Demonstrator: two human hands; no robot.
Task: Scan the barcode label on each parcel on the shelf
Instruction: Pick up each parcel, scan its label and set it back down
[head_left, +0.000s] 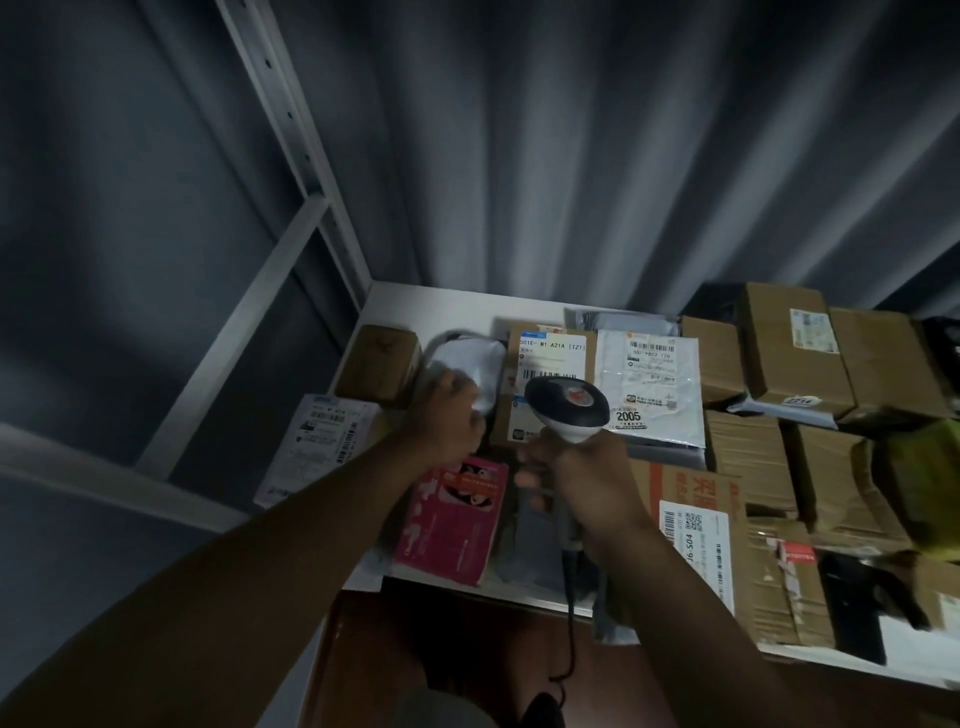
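The left hand (451, 415) grips the near edge of a grey poly mailer (470, 366) on the shelf (415, 304) (label not showing); just right, the right hand (574, 480) clasps the barcode scanner (567, 406), its head facing away over a labelled carton (550, 358)
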